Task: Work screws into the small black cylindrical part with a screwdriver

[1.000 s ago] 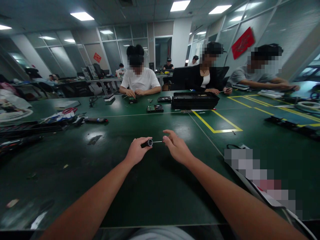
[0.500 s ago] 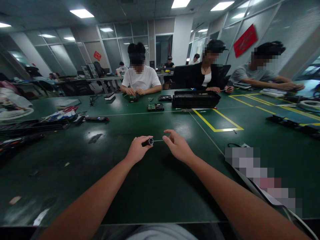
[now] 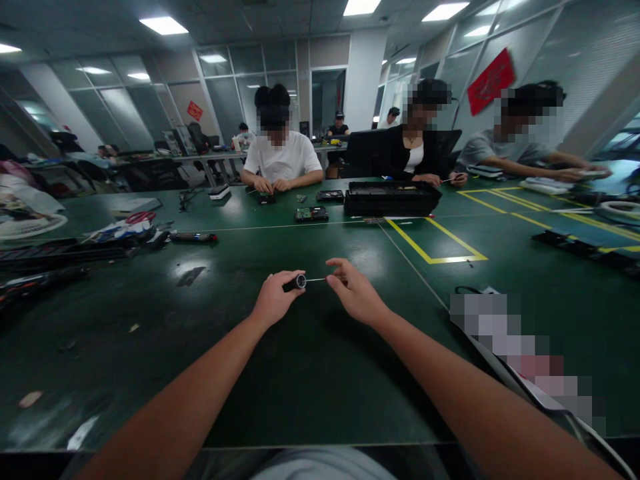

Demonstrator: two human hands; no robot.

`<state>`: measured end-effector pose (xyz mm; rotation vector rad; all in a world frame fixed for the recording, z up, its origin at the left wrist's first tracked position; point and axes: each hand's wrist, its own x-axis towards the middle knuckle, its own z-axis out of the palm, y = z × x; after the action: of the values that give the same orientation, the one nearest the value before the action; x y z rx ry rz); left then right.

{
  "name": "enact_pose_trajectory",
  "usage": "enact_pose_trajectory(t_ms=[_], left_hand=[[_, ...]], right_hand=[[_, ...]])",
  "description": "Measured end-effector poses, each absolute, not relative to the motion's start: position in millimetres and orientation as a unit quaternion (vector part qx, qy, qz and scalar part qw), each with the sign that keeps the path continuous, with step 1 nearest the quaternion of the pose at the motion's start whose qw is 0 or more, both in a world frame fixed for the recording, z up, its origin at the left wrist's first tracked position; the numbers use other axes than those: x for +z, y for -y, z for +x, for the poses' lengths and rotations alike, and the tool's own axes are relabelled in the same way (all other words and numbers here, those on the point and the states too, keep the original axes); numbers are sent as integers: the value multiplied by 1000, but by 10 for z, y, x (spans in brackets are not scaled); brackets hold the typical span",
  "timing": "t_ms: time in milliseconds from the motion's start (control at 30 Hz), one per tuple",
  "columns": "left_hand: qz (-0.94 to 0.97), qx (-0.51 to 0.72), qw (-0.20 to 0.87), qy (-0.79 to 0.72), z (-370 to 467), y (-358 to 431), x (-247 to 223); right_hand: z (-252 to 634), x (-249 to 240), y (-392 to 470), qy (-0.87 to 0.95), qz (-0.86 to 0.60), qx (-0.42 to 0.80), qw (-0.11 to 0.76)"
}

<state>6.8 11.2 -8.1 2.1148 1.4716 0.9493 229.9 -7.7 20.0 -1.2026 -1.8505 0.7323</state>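
Observation:
My left hand [image 3: 273, 298] grips a short black screwdriver handle [image 3: 295, 283] with a silvery end, held level just above the dark green table [image 3: 300, 373]. A thin metal bit [image 3: 316, 279] sticks out of the handle toward the right. My right hand [image 3: 353, 290] pinches the far end of that bit between thumb and fingers. Both forearms reach in from the bottom of the head view.
Across the table sit three people at work, with a black tray [image 3: 390, 198], a circuit board [image 3: 311, 214] and small parts before them. Tools and cables [image 3: 125, 233] lie at the left. Yellow tape lines [image 3: 435, 243] mark the right side. A blurred object [image 3: 520, 353] lies near my right arm.
Both hands have stayed almost in place, lifting slightly. My right fingers have closed a little more on the bit's end.

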Motion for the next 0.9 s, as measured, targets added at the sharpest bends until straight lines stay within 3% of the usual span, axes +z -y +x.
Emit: enact_pose_trajectory(t_ms=[233,400,667,900], left_hand=[[759,332,193,-526,96,-102,-65],[751,341,192,-532,78,-119,-71],[783,334,148,-504,96,-87,29],[774,305,175,-527,69,-112,-8]], right_hand=[[2309,191,46,719,-502,279,392],[2281,167,55,697,-460,317,449],[2235,12,-114,411,-415,572,576],[2265,-64,-154,424,-466,501,593]])
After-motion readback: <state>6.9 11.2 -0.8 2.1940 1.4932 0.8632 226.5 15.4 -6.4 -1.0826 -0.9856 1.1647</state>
